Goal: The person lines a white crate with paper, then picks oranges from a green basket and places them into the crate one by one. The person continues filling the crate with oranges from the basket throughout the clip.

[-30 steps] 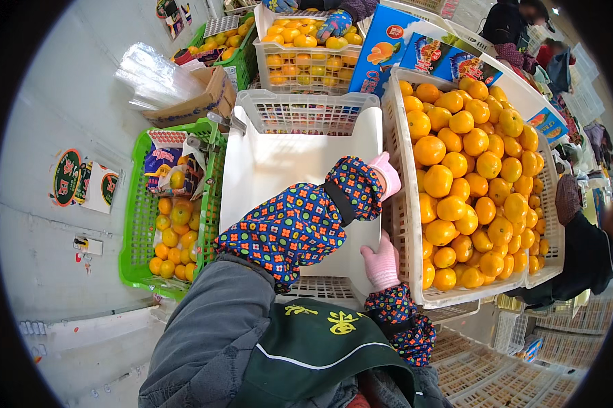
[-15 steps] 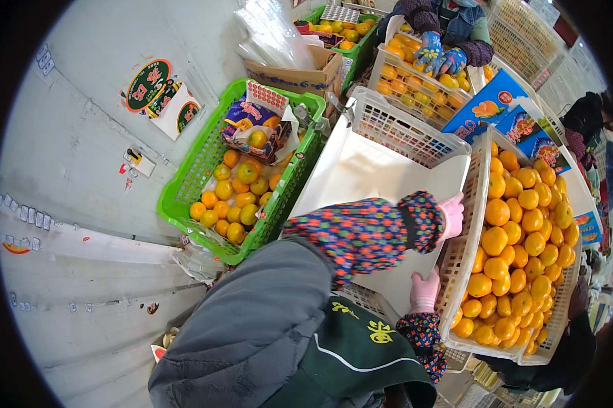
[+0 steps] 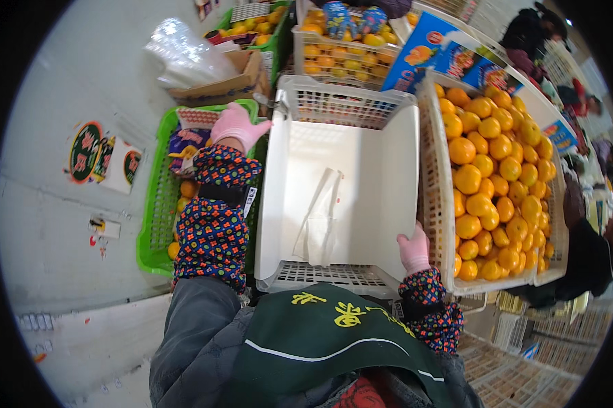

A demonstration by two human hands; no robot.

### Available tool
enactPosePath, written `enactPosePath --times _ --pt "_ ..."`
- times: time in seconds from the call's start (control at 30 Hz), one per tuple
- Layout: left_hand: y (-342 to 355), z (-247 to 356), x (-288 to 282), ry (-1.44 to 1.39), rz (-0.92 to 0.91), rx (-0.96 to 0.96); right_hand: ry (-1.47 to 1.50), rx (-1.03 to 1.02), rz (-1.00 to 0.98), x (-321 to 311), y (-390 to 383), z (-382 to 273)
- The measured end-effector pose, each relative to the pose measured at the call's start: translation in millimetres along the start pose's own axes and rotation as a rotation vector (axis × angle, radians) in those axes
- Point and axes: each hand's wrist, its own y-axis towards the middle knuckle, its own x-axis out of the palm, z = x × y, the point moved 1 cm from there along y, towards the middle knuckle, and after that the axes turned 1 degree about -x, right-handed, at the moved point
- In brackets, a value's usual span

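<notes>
My left hand (image 3: 238, 126), in a pink glove, reaches over the far end of a green basket (image 3: 150, 228). Its thumb stands apart from the outstretched fingers, beside a sheet of round red stickers (image 3: 201, 117). Under my arm, the basket holds a purple printed box (image 3: 186, 145) and several oranges (image 3: 188, 188). My right hand (image 3: 415, 251), also pink-gloved, grips the near right edge of a white liner (image 3: 371, 183), thumb inside. The liner sits in a plastic crate (image 3: 350, 100). Inside lies a crumpled strip of thin paper (image 3: 318, 224).
A crate (image 3: 444, 183) heaped with oranges (image 3: 500, 187) adjoins on the right. Beyond are blue cartons (image 3: 415, 51), another orange crate (image 3: 340, 61) with a co-worker's blue-gloved hands (image 3: 354, 19), and a cardboard box (image 3: 231, 85) with clear plastic bags (image 3: 184, 54).
My left hand has swung from the lined crate's right side to above the green basket. My right hand stays on the right edge. The view has turned, and the paper strip now shows.
</notes>
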Motion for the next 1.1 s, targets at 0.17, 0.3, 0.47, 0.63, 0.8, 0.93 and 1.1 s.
enactPosePath --times 0.17,0.3,0.47,0.63,0.8,0.93,1.1 --pt "7 1 4 0.017 -0.018 0.083 -0.053 0.080 -0.044 4 3 13" --pt "12 -4 12 0.112 -0.035 0.113 -0.042 0.089 -0.046 8 6 20" --pt "49 -39 34 -0.002 0.012 0.273 -0.019 0.103 -0.042 2 3 8" --pt "65 -123 -6 -0.918 -0.072 -0.060 -0.126 0.198 -0.047 -10 -4 -14" --pt "-17 -35 -64 -1.114 0.183 0.251 -0.156 0.207 -0.091 -13 -4 -20" --pt "-65 158 -26 -0.567 0.243 0.647 -0.130 0.187 -0.067 -9 -2 -15" --pt "-78 297 21 -0.210 -0.009 0.534 -0.107 0.181 -0.060 -7 -2 -10"
